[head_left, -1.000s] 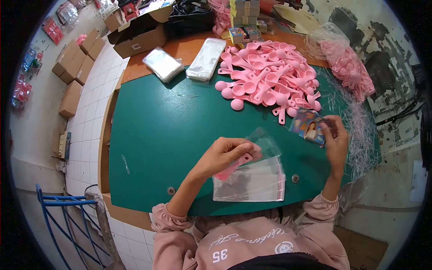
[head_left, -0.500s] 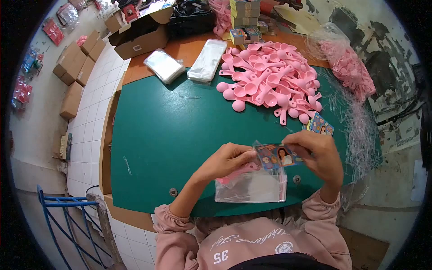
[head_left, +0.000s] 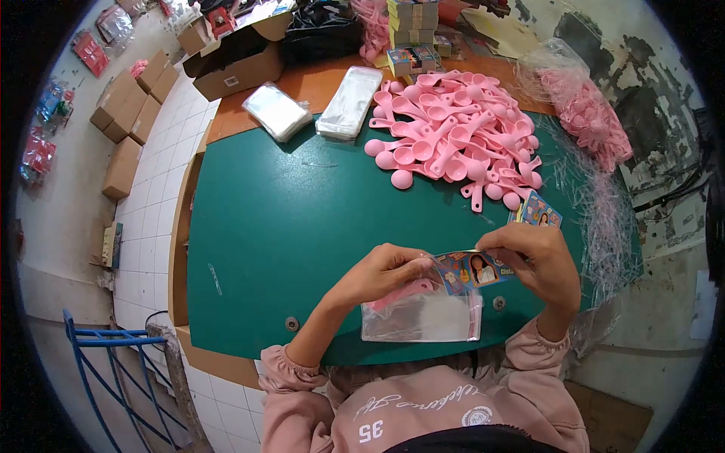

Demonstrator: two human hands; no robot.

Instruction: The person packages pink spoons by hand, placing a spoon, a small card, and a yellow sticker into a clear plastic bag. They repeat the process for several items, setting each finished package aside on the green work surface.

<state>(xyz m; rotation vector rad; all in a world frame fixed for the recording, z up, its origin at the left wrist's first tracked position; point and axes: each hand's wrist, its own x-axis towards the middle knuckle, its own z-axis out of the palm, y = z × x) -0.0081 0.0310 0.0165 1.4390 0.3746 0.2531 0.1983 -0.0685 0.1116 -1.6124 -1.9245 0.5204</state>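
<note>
My left hand is closed, thumb against fingers, on the edge of a clear plastic bag with a pink scoop showing through it. Between thumb and fingers, my right hand pinches a printed blue card with a picture of a person in white. The card's left end meets the bag's edge at my left fingertips. Below both hands, clear resealable bags lie flat near the table's front edge. More of these cards lie just beyond my right hand.
A large heap of pink scoops covers the back right of the green table. Two stacks of clear bags lie at the back, near an open carton. Bundled cards stand behind. Crumpled plastic runs along the right edge.
The card has shifted slightly right and down with my right hand, and more of its face shows. Clear film that stood up at its left end has dropped. My left hand has barely moved.
</note>
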